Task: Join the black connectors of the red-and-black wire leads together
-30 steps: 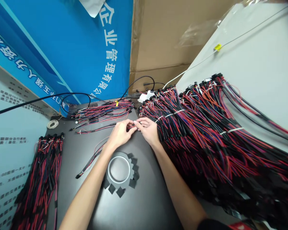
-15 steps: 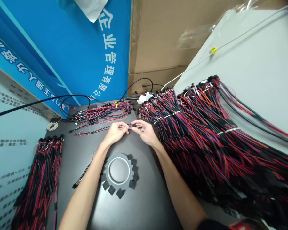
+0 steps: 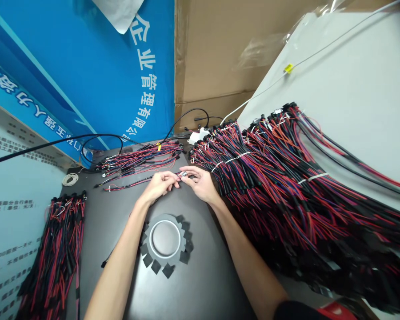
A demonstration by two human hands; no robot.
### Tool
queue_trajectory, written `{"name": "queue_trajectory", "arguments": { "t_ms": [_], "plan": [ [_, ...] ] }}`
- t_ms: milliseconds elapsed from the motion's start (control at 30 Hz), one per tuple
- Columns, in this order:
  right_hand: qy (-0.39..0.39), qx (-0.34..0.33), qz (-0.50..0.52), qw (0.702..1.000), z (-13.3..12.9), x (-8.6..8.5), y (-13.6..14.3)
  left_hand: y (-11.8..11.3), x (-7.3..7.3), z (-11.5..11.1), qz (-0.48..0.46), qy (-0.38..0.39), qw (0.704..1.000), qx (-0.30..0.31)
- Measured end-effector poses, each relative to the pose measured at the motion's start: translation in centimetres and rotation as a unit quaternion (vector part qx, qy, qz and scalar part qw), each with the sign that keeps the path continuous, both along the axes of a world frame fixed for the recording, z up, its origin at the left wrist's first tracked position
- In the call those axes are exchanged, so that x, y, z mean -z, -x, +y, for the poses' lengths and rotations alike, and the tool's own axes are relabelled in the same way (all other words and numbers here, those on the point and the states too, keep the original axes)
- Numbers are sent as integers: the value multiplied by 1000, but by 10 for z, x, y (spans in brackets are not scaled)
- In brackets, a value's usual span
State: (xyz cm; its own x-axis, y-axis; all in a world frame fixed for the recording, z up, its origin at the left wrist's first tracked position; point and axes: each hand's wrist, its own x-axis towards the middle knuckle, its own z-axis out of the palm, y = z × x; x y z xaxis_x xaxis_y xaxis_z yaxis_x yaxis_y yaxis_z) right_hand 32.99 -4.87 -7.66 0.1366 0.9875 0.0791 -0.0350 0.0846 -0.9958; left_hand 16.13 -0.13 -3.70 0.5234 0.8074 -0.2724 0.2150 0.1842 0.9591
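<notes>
My left hand [image 3: 160,186] pinches a thin red and black wire harness [image 3: 133,182], which trails left over the dark table [image 3: 200,249]. Close beside it, my right hand [image 3: 200,183] has its fingers closed on the harness's connector end [image 3: 183,174]; a small shiny spot shows there. The fingertips of both hands nearly meet. Nearer to me, between my forearms, stands a round grey holder [image 3: 165,238] with several black tape pieces sticking out around its rim. A black connector [image 3: 104,263] pokes out beside my left forearm.
Bundled wire harnesses [image 3: 273,164] are heaped along the right side. A loose pile of harnesses [image 3: 143,155] lies at the back, and another bundle [image 3: 62,249] at the left. A coiled white cable [image 3: 70,179] rests at the left edge. Blue printed board [image 3: 103,66] stands behind.
The view has shifted slightly. The connector end between my right fingers has turned and now shows a shiny face. The wire beside my left forearm has mostly gone out of sight behind it.
</notes>
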Motion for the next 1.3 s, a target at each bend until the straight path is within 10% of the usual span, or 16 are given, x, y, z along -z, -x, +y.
{"name": "queue_trajectory", "arguments": {
  "t_ms": [1300],
  "plan": [
    [4, -11, -20, 1000, 3, 1, 3, 0, 13, 3, -25, -3, 999, -27]
  ]
}}
